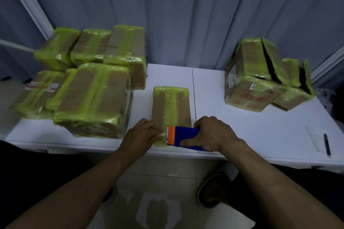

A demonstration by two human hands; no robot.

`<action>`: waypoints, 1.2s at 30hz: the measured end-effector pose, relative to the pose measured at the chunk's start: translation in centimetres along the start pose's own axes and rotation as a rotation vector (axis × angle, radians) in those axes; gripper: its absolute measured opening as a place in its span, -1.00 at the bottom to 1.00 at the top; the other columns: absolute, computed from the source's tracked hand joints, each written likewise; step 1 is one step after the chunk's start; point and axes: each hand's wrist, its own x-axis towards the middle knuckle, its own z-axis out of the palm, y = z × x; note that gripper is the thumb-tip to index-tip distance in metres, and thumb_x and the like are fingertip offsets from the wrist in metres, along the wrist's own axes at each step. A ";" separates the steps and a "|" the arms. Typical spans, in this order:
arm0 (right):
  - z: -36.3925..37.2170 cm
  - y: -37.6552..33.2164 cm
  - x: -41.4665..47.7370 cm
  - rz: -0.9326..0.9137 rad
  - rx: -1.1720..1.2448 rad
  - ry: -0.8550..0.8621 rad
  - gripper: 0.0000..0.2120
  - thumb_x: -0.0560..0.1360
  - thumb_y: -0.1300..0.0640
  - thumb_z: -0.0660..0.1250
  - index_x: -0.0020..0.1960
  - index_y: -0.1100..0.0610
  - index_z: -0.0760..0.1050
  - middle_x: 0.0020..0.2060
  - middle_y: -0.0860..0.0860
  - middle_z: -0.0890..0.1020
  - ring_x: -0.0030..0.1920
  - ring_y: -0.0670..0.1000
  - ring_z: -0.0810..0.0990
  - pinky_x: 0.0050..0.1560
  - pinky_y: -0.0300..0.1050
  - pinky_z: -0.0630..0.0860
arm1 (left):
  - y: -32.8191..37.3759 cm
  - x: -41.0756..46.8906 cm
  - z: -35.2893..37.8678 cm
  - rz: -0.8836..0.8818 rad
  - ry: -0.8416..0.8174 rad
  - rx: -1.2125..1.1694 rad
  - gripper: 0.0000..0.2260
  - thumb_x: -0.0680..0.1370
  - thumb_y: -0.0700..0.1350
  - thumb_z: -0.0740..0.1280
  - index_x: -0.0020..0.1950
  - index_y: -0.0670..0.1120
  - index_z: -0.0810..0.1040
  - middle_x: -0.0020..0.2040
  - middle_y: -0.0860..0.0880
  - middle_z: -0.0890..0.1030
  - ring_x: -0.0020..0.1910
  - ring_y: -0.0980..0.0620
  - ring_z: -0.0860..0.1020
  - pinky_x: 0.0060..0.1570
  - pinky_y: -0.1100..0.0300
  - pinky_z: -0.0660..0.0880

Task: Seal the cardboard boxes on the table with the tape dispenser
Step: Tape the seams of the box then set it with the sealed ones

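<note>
A small flat cardboard box (171, 106) with yellow-green tape strips lies at the table's front middle. My right hand (214, 134) grips a blue tape dispenser (184, 136) with an orange front end, set at the box's near edge. My left hand (143, 134) rests on the box's near left corner, its fingers lying flat next to the dispenser's orange end. The near end of the box is hidden under both hands.
Several taped cardboard boxes (89, 98) are stacked at the left of the white table (242, 128). Two more boxes (260, 74) with split tops stand at the back right. A pen (327, 144) and a paper slip lie at the right front edge. Curtains hang behind.
</note>
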 end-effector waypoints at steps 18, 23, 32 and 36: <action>0.7 0.4 -1.0 0.029 0.023 -0.017 -0.42 0.25 -0.44 0.53 -0.04 0.01 0.54 -0.15 -0.07 0.62 -0.10 -0.03 0.64 -0.08 -0.06 0.65 | 0.5 -0.6 -1.2 -0.003 -0.096 0.041 -0.50 0.45 -0.29 0.49 0.37 0.00 0.55 0.00 0.01 0.55 0.02 0.01 0.44 -0.14 0.10 0.54; 0.6 0.4 -0.7 0.049 0.006 -0.037 -0.38 0.28 -0.43 0.51 0.06 0.02 0.55 -0.04 -0.04 0.67 -0.04 0.00 0.64 -0.01 -0.04 0.65 | 1.7 -0.4 -1.7 -0.058 -0.089 0.025 -0.62 0.44 0.06 0.53 0.23 0.04 0.63 0.07 0.04 0.55 0.12 0.04 0.45 -0.10 0.06 0.60; 0.9 0.8 -1.1 0.037 0.045 -0.021 -0.41 0.29 -0.43 0.51 0.05 0.02 0.59 -0.10 -0.06 0.66 -0.09 -0.02 0.65 -0.03 -0.04 0.66 | 1.8 -0.3 -1.3 0.076 -0.040 0.086 -0.64 0.38 -0.26 0.57 0.15 -0.06 0.70 0.06 -0.02 0.68 0.04 -0.06 0.61 -0.10 0.05 0.63; 0.5 1.1 -1.5 0.013 0.122 -0.049 -0.42 0.27 -0.42 0.53 0.00 0.03 0.63 -0.16 -0.07 0.67 -0.13 -0.06 0.66 -0.03 -0.03 0.68 | 0.7 0.0 -1.6 0.078 -0.056 0.041 -0.67 0.42 -0.25 0.54 0.16 -0.03 0.69 0.08 0.03 0.67 0.03 0.01 0.57 -0.06 0.22 0.55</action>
